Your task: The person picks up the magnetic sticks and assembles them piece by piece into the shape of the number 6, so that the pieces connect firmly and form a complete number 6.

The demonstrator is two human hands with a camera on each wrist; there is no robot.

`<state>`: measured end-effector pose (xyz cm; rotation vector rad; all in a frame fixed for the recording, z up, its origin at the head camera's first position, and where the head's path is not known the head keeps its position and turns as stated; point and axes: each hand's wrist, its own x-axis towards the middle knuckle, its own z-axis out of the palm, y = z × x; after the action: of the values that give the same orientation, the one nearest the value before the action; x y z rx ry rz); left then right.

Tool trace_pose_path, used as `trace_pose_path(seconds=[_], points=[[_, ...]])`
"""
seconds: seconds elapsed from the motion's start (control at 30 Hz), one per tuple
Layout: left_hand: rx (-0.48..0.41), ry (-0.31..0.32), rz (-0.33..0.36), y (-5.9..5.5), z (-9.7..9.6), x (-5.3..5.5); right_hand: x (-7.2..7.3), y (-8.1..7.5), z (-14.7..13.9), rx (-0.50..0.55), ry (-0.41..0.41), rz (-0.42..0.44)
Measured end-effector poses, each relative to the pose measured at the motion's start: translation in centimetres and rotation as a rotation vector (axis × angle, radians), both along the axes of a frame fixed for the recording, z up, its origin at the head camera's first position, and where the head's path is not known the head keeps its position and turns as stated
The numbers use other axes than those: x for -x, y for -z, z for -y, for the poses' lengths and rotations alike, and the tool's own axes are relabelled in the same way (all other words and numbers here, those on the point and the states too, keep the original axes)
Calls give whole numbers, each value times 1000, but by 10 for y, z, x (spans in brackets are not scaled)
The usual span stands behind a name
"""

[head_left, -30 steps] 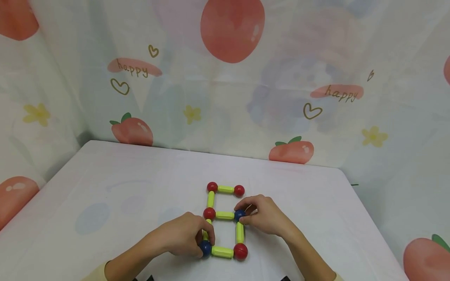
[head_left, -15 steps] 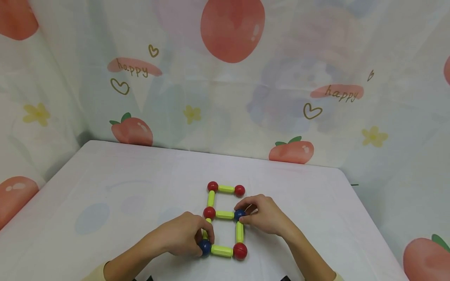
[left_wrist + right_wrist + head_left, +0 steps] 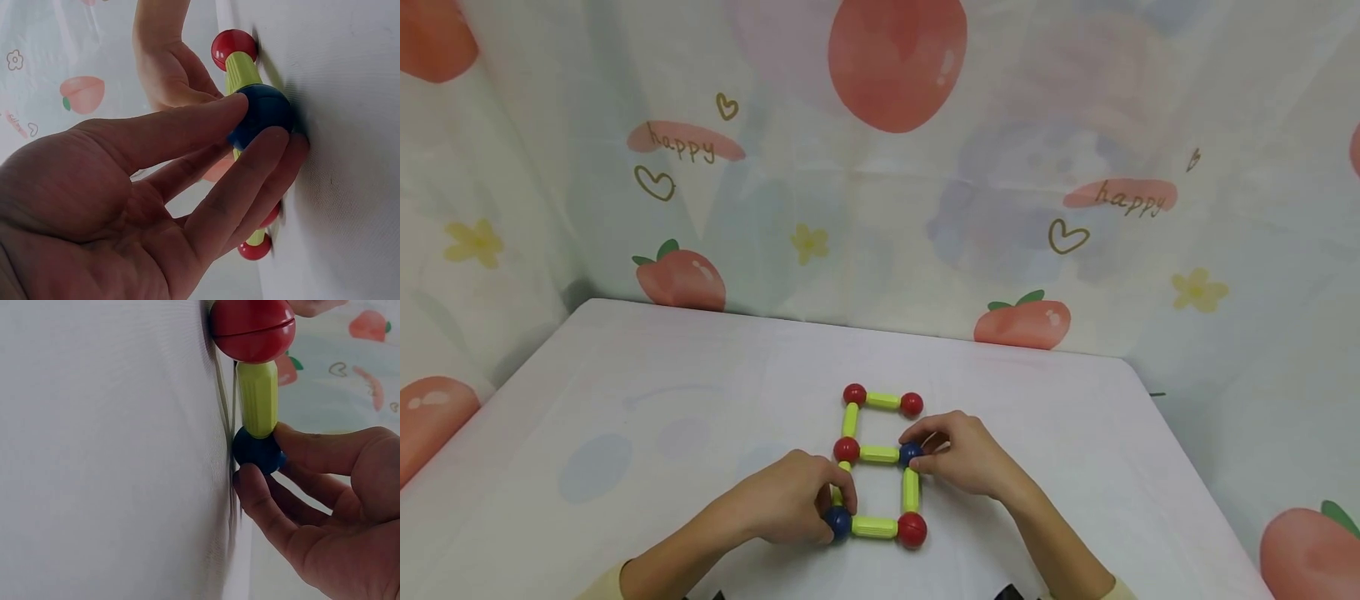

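Observation:
Red and blue balls joined by yellow-green rods lie on the table in the shape of a 6. My left hand (image 3: 793, 497) pinches the near-left blue ball (image 3: 265, 115) between thumb and fingers, and partly hides the left rod behind it. With thumb and fingertips my right hand (image 3: 962, 454) pinches the other blue ball (image 3: 258, 450), at the middle right. A rod (image 3: 257, 400) runs from that ball to the near-right red ball (image 3: 912, 530). Farther off, a red ball (image 3: 846, 450) marks the middle left, and two more red balls end the top rod (image 3: 883, 402).
A white cloth covers the table (image 3: 700, 358). Behind it and at both sides hangs a curtain (image 3: 880, 208) printed with peaches, hearts and flowers. Dark bits of something (image 3: 1009, 592) show at the bottom edge of the head view.
The ball-and-rod figure has shifted slightly away from me, up in the head view. Both hands keep their hold on the two blue balls.

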<state>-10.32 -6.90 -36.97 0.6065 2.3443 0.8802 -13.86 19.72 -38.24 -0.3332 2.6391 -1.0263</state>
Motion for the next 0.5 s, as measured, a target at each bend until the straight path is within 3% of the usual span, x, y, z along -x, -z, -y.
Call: trace_pose_path(seconds=[0.5], points=[[33, -78, -39, 4, -5, 10, 18, -3, 8, -36, 50, -40]])
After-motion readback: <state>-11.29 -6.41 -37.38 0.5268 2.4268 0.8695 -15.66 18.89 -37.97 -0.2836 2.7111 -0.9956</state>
